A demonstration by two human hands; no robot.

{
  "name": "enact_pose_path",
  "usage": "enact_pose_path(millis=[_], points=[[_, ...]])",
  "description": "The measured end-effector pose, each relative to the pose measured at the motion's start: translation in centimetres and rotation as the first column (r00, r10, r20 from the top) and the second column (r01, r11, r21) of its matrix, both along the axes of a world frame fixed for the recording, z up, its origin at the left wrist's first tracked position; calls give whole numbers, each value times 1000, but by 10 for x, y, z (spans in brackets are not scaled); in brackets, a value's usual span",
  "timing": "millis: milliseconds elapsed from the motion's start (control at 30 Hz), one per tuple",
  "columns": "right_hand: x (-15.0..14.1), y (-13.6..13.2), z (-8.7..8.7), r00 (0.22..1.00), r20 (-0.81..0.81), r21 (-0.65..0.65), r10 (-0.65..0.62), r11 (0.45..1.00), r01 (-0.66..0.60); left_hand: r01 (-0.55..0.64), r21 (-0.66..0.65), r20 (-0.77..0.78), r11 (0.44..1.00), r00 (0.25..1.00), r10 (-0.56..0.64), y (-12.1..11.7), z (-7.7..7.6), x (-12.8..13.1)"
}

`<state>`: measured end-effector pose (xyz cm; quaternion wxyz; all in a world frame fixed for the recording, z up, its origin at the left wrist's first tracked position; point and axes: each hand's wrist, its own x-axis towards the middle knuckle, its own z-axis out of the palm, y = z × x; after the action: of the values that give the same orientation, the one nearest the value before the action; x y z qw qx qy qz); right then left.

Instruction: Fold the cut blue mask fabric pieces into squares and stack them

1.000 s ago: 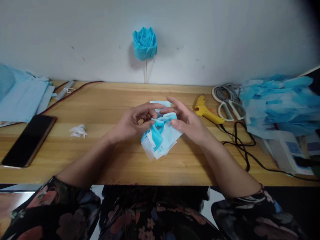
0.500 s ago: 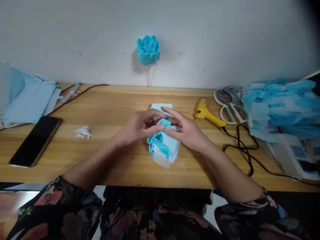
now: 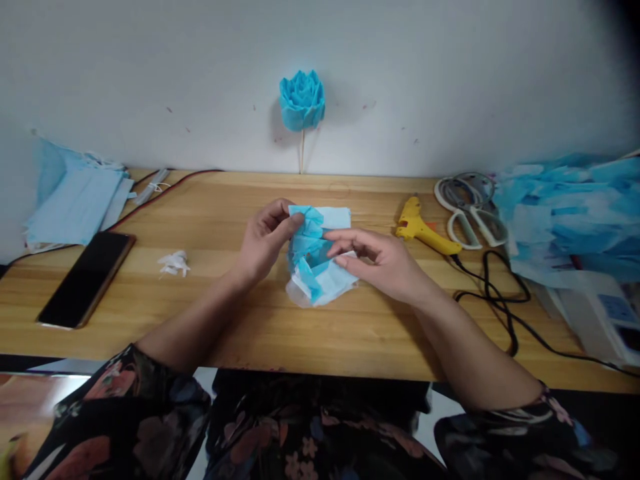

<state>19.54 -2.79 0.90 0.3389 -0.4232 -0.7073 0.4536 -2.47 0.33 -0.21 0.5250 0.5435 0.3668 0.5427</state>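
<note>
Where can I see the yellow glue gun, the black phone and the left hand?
Yellow glue gun [image 3: 420, 230], head view: its body.
Black phone [image 3: 87, 280], head view: its screen.
Left hand [image 3: 264, 241], head view: its middle.

A craft workspace; yellow glue gun [image 3: 415, 225], scissors [image 3: 472, 232] and blue flower [image 3: 302, 103] show it

Blue-and-white sheets [image 3: 315, 248], mid tabletop [image 3: 280, 340]

L hand [image 3: 266, 239] pinches a blue pc [image 3: 311, 224] btwn thumb & fingers. R hand [image 3: 385, 261]: thumb on white edge of same bunch, fingers bent over it; grip unclear. Behind, blue flower [image 3: 303, 100] upright on thin stick [image 3: 302, 152], nr wall [image 3: 200, 73]. R side: yellow glue gun [image 3: 423, 230], white-handled scissors [image 3: 474, 212], blue pile [image 3: 575, 207]. L side: white scraps [image 3: 174, 263], phone [image 3: 87, 280], masks [image 3: 75, 200].
</note>
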Motion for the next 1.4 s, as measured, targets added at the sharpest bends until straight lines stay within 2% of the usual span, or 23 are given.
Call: enact_pose_path(millis=[100,200,333,400,467,600,800,933,1167,1400], points=[[-1,-1,2,1000,-25,-58,13,998,-14,25,-23,67,999,997,-23,1,-3,2],[-3,-1,0,995,-58,-31,-82,996,80,66,-23,102,998,993,-64,-1,-3,4],[-5,1,-1,982,-22,136,-187,973,188,83,-67,151,994,986,-72,-3,1,5],[-4,1,0,982,37,249,-187,953,172,95,-96,166,991,983,-79,-3,3,5],[-4,0,2,984,98,302,-151,946,116,116,-114,171,987,981,-96,-3,4,5],[-5,-2,-1,983,157,216,-95,975,60,141,-124,159,982,980,-120,-3,0,6],[-6,-1,-5,966,133,197,-221,961,192,177,-237,82,955,983,-162,2,-12,7],[-6,0,-3,964,102,163,-245,960,227,197,-283,34,939,980,-195,5,-18,4],[-4,4,-7,945,81,108,-318,945,308,268,-248,74,931,963,-257,6,-16,3],[-4,5,-4,953,44,48,-299,954,297,315,-222,126,923,948,-293,7,-15,4]])
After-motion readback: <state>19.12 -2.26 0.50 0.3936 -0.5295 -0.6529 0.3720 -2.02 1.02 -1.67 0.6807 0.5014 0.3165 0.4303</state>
